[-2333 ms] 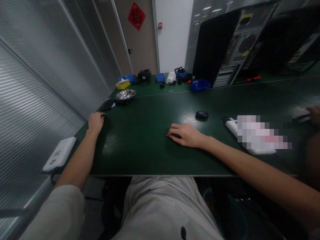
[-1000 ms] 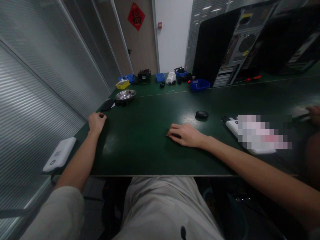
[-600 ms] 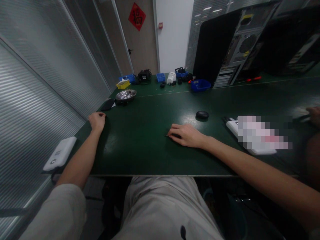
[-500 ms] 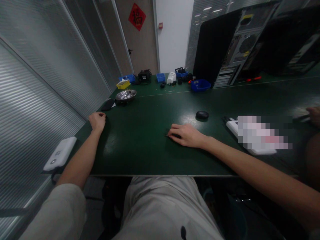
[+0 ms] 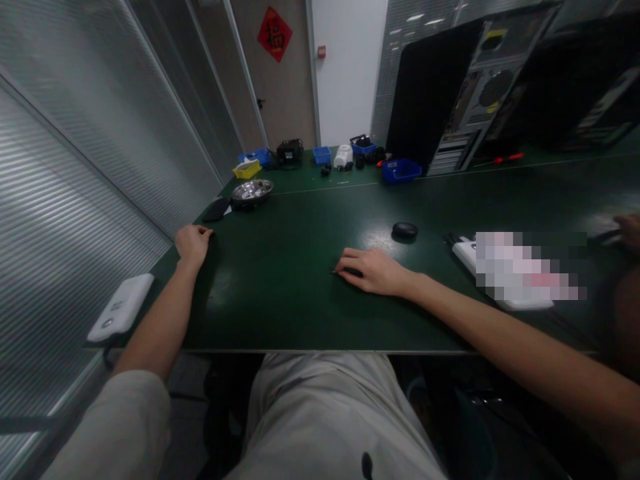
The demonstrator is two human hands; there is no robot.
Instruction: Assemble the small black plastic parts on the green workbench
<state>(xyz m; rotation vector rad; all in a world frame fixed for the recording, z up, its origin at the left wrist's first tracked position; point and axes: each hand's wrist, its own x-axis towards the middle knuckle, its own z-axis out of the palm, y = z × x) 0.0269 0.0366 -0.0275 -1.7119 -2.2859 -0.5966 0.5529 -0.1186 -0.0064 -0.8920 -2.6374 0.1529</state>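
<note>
My right hand (image 5: 373, 269) rests low over the green table (image 5: 280, 280), thumb and forefinger pinched together. From its fingertips sticks out a small, thin, light-coloured piece (image 5: 333, 271), too small for me to name. Over at the table's left side is my left hand (image 5: 191, 244), its fingers closed in a pinch. Whatever it may hold is hidden or too small to see. A black mouse (image 5: 405, 230) lies beyond my right hand, apart from it. Past my left hand sit a dark flat pad (image 5: 217, 209) and a shiny metal bowl (image 5: 253, 191) with small parts in it.
White boxy devices lie at the left edge (image 5: 120, 308) and on the right (image 5: 523, 303), the latter partly pixelated. Blue bins (image 5: 401, 171), a yellow bin (image 5: 247, 169) and a computer case (image 5: 450, 100) stand at the back. Another person's hand (image 5: 629, 230) shows at far right.
My left hand has turned slightly, its fingertips now pointing a little more to the right. My right hand and the thin piece have stayed in practically the same place.
</note>
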